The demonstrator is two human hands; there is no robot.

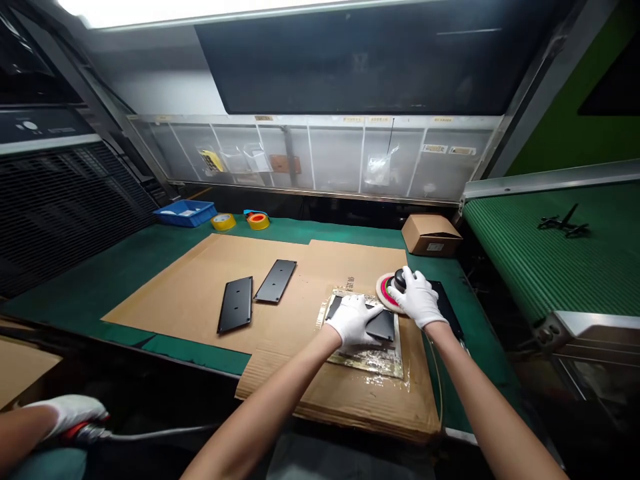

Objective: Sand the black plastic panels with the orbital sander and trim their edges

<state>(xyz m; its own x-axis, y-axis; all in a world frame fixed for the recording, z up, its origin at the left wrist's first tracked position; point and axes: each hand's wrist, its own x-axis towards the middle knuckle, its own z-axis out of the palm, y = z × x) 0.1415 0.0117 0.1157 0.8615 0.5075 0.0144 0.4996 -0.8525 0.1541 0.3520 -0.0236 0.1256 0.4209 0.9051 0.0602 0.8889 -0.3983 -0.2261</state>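
Note:
My left hand [355, 319], in a white glove, lies spread across a black rectangular panel [381, 327] and covers its middle. That panel rests on a worn, tape-edged pad [367, 360] on top of cardboard. To its right, my gloved right hand [418, 297] is closed around the black top of a round polisher [399, 279]. The polisher has a pink-and-white disc, tilted beside the panel's upper right corner. Two more black panels, one nearer [235, 305] and one farther [275, 281], lie on the cardboard sheet to the left.
A green-topped table [185, 240] carries the cardboard sheet [165, 293]. At the back are a blue tray [185, 215], tape rolls [223, 222] and a cardboard box [431, 235]. A green conveyor [555, 247] runs at right. Another person's gloved hand [75, 410] holds a red-handled hose tool at lower left.

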